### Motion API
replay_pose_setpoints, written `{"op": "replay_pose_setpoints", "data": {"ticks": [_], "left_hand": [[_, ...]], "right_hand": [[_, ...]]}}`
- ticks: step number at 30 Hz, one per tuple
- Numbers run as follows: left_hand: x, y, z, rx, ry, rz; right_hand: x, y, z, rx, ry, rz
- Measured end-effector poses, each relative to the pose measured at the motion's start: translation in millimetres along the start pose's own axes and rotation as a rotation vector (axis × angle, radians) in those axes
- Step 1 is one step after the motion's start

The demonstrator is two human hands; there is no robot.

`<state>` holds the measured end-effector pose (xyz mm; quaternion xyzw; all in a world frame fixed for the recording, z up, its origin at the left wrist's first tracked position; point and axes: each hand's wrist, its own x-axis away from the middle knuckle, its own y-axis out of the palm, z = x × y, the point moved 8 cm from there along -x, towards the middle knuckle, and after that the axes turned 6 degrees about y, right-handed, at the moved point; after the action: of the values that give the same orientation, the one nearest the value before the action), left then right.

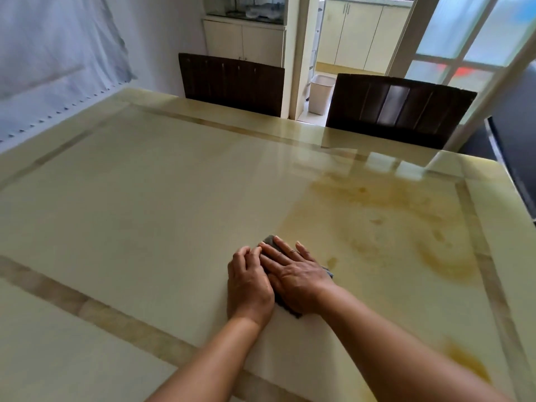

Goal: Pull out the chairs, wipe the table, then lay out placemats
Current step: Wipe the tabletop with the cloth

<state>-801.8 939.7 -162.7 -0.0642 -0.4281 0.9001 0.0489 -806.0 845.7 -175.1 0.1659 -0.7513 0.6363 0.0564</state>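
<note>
The glossy cream stone table (150, 204) filled most of the view, its top inlaid with a darker beige border band and mottled with amber veining toward the right side. It reflected the white-framed frosted-glass door (452, 44) that stood at the right.

Two dark brown wooden chairs stood at the far edge, the left chair (232, 82) and the right chair (400, 108), only their slatted backs showing above the tabletop. Between them an open doorway led to a room with cream cabinets (359, 36), and a small white waste bin (320, 94) sat on the floor there. A pale cloth sheet (55, 56) hung over the wall at the left (its lower edge scalloped).

Near the table's near-centre lay a small dark grey wiping cloth (271, 242), almost wholly covered by both hands. The right hand (293, 274) pressed flat on it with fingers straight and slightly spread. The left hand (249, 282) rested just beside and touching the right, its fingers curled down onto the cloth's left edge; whether it gripped the cloth could not be told.
</note>
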Motion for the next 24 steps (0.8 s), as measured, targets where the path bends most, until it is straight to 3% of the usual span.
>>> {"op": "replay_pose_setpoints", "data": {"ticks": [9,16,24], "left_hand": [[-31.2,20.7,30.1,0.006,-0.048,0.109],[-95.8,70.2,76.3,-0.076,0.033,-0.003],[-167.7,98.0,116.8,-0.169,0.125,-0.027]], "right_hand": [[-38.5,-23.2,46.0,-0.043,-0.132,0.061],[-106.3,-55.9,127.2,-0.07,-0.022,0.1],[-169.9,-96.8,216.3,-0.051,0.094,0.167]]}}
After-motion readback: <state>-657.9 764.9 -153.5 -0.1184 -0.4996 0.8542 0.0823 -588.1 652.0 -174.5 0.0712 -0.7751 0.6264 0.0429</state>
